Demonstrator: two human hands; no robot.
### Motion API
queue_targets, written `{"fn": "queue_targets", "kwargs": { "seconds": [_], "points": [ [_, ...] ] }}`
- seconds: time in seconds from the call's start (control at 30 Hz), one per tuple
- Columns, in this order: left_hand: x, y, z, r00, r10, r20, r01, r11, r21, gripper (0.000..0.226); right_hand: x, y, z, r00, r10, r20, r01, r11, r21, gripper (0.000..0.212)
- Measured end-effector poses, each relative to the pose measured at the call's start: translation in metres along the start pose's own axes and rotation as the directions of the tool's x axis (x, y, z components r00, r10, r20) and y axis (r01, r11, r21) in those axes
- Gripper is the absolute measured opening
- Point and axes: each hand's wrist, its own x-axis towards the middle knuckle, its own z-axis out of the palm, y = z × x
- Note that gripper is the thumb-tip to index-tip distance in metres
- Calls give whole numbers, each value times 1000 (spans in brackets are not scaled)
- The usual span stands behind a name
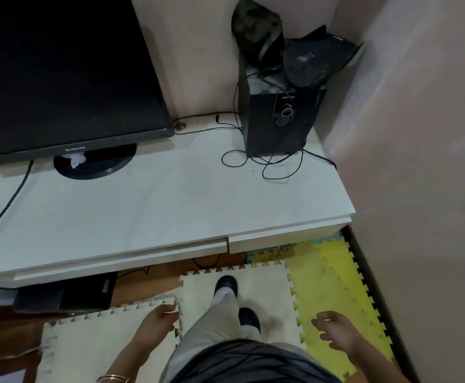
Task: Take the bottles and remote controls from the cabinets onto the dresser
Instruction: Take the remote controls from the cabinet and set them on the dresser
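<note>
**Both hands empty, drawers shut, nothing yet on the dresser**

You stood facing the white flat-topped dresser [156, 205], looking down over it. Your left hand [161, 319] hung low at your side with the fingers loosely curled and nothing in it. Your right hand [336, 330] hung low as well, fingers spread and slack, also holding nothing. Both were below the dresser's front edge and well apart from it, over the cream and yellow foam puzzle floor mats [253, 283].

No bottle and no remote control showed anywhere in view. By my judgement they were behind closed fronts. Two white drawer fronts ran along the dresser's front edge: the long left drawer front [120, 261], pushed in, and the shorter right drawer front [289, 239], also closed. What either held could not be told. The seam between them lay ahead of your body, so each hand faced its own drawer: the left nearer the long one, the right nearer the short one. Both fronts ran left to right, so a pull would likely have come straight toward you.

On top, the black flat-screen monitor on a round stand [60, 78] took the left rear, and the black box speaker with a round knob [278, 120] took the right rear corner, with loose thin black cables [267, 164] trailing in front of it. The broad middle of the top lay bare, the likeliest landing place.
</note>
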Motion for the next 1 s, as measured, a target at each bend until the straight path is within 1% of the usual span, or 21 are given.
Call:
{"fn": "queue_targets", "kwargs": {
  "seconds": [0.1,0.17,0.2,0.27,0.3,0.33,0.4,0.47,0.5,0.57,0.6,0.63,0.67,0.7,0.73,0.77,0.8,0.83,0.9,0.97,1.0],
  "points": [
    [9,42,-11,994,104,-10,-104,994,29,15,-8,-33,-3,999,-31,7,31,1000,4,16],
    [10,82,-22,984,179,-1,-179,982,55,20,-16,-70,-13,991,-130,-18,130,992,2,25],
    [7,106,-28,972,234,25,-235,969,77,22,-22,-93,-20,977,-209,-41,210,978,6,27],
    [-1,157,-42,920,379,95,-387,919,78,21,-42,-145,-37,909,-402,-112,408,912,39,26],
    [-10,186,-49,879,464,111,-472,879,60,17,-55,-173,-47,847,-503,-172,516,855,39,26],
    [-20,215,-57,823,560,101,-566,823,47,14,-71,-202,-56,766,-597,-238,622,782,42,26],
    [-47,276,-75,661,750,31,-750,659,47,19,-114,-260,-74,598,-733,-323,785,617,54,24],
    [-82,333,-97,448,890,-81,-891,452,40,30,-169,-309,-89,425,-834,-351,900,432,63,26],
    [-105,357,-109,325,935,-141,-941,335,47,31,-199,-330,-96,320,-871,-372,945,323,57,37],
    [-153,401,-132,54,968,-245,-993,78,89,24,-253,-366,-112,90,-903,-419,994,111,-26,69],
    [-177,420,-145,-76,957,-279,-991,-41,131,27,-276,-380,-119,-22,-898,-439,995,21,-93,76],
    [-198,438,-156,-192,934,-301,-973,-140,186,31,-299,-391,-125,-128,-886,-445,985,-61,-162,77],
    [-217,452,-165,-283,904,-321,-947,-211,241,32,-323,-400,-132,-230,-870,-437,963,-141,-228,74],
    [-234,463,-172,-353,870,-345,-921,-257,292,30,-347,-407,-138,-325,-847,-422,934,-217,-283,71],
    [-249,470,-176,-385,842,-377,-908,-274,316,26,-369,-412,-143,-400,-816,-417,904,-277,-326,67],
    [-260,473,-179,-433,812,-390,-884,-299,359,23,-388,-415,-146,-462,-787,-410,875,-328,-357,64],
    [-271,475,-181,-491,791,-364,-845,-331,420,21,-406,-417,-150,-517,-751,-410,845,-371,-386,59],
    [-280,475,-181,-539,775,-330,-803,-355,478,23,-421,-419,-154,-568,-710,-415,814,-412,-408,52],
    [-305,479,-181,-594,749,-294,-752,-388,533,36,-449,-422,-166,-648,-621,-440,757,-465,-459,30],
    [-330,500,-184,-675,694,-251,-673,-438,597,31,-480,-428,-180,-722,-559,-408,684,-485,-545,10],
    [-346,514,-185,-721,656,-222,-620,-468,630,29,-495,-432,-188,-759,-528,-380,638,-492,-592,12]
  ]
}}
